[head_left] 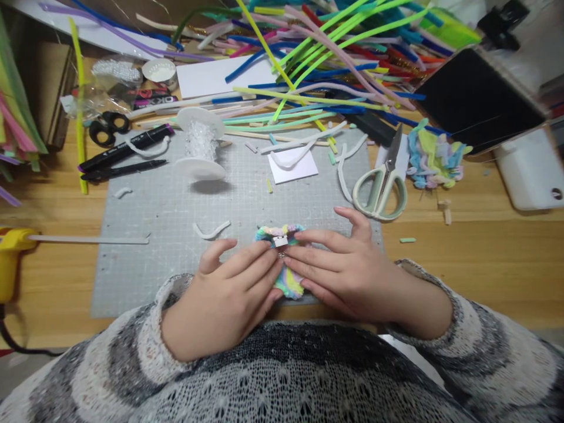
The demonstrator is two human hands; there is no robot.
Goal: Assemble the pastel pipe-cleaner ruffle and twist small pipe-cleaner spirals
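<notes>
A small fuzzy pastel piece (291, 281), striped blue, yellow, pink and lilac, lies at the front edge of the grey cutting mat (145, 276). My left hand (233, 288) presses on its left side with the fingers held together. From the right, my right hand (339, 264) lays several fingertips on it, the thumb side lifted away. Between my fingertips shows a small white rectangular bit (281, 241), with a tiny shiny piece (282, 255) just below it. My fingers hide part of the fuzzy piece.
Green-handled scissors (379, 191) lie at the mat's right edge beside a pastel fuzzy bundle (436, 155). A spool of clear beads (200, 144) stands at the back, near black markers (126, 150). A yellow glue gun (15, 258) is at left. Pipe cleaners (326, 47) pile up behind.
</notes>
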